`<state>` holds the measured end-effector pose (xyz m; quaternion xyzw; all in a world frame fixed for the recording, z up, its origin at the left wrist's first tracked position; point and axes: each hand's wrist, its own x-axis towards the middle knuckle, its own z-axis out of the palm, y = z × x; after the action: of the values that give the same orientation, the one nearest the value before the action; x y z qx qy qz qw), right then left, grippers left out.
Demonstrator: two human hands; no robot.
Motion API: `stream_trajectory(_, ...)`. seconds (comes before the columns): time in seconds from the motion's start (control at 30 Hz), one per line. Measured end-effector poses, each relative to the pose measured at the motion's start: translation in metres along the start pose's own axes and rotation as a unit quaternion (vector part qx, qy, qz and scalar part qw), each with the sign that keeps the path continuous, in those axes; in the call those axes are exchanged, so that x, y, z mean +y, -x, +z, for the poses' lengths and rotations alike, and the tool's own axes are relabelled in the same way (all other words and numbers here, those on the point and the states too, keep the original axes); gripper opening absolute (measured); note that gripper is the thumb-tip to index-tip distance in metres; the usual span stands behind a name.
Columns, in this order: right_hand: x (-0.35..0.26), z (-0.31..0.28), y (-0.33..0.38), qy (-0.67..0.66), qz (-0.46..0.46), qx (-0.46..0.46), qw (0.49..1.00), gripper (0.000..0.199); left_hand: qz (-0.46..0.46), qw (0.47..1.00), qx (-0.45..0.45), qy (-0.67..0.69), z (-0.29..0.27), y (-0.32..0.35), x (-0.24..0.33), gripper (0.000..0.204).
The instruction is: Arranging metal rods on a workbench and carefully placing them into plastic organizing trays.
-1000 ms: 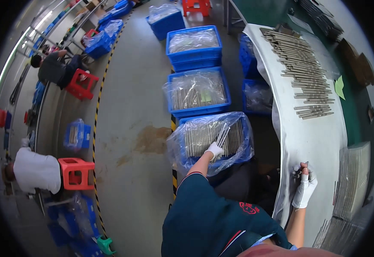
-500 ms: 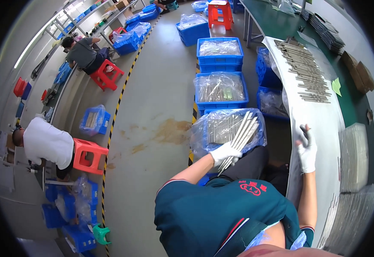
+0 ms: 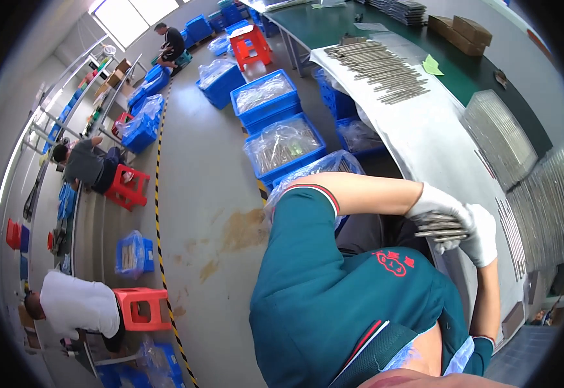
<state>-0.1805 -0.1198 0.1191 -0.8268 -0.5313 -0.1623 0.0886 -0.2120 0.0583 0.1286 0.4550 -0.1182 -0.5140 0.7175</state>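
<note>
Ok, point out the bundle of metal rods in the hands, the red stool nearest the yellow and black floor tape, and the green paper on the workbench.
bundle of metal rods (image 3: 438, 226): head view, rod ends between gloves.
red stool (image 3: 141, 306): head view, its seat.
green paper (image 3: 432, 66): head view, sheet's middle.

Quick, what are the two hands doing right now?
Left hand: closed over a bundle of thin metal rods.
Right hand: closed around the same bundle, from the other side.
</note>
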Motion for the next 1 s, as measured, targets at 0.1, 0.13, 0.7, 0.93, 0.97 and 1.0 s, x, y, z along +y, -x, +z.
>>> stream_trajectory(0.1, -0.003, 0.007, 0.025, -0.324, 0.210, 0.241, 0.890, 0.044, -0.003, 0.991, -0.111, -0.068, -0.013, -0.020, 0.022, 0.056)
stream_trajectory(0.13, -0.002, 0.009, 0.016, -0.230, 0.210, 0.327, 0.892, 0.044, 0.097, 0.986, -0.002, -0.133, -0.015, -0.023, 0.019, 0.052)
stream_trajectory(0.7, 0.024, 0.070, 0.049, -0.286, 0.301, 0.277, 0.867, 0.051, 0.365, 0.861, 0.183, -0.303, 0.007, -0.126, 0.016, 0.063)
stream_trajectory(0.93, 0.023, 0.080, 0.062, -0.269, 0.345, 0.263, 0.860, 0.062, 0.366, 0.884, 0.152, -0.248, 0.000, -0.131, 0.016, 0.071)
stream_trajectory(0.97, 0.019, 0.076, 0.064, -0.350, 0.413, 0.261, 0.799, 0.066, 0.416, 0.861, 0.141, -0.256, 0.011, -0.125, 0.028, 0.076)
stream_trajectory(1.0, 0.013, 0.069, 0.061, -0.426, 0.413, 0.326, 0.736, 0.074, 0.436, 0.844, 0.148, -0.274, 0.014, -0.120, 0.037, 0.078)
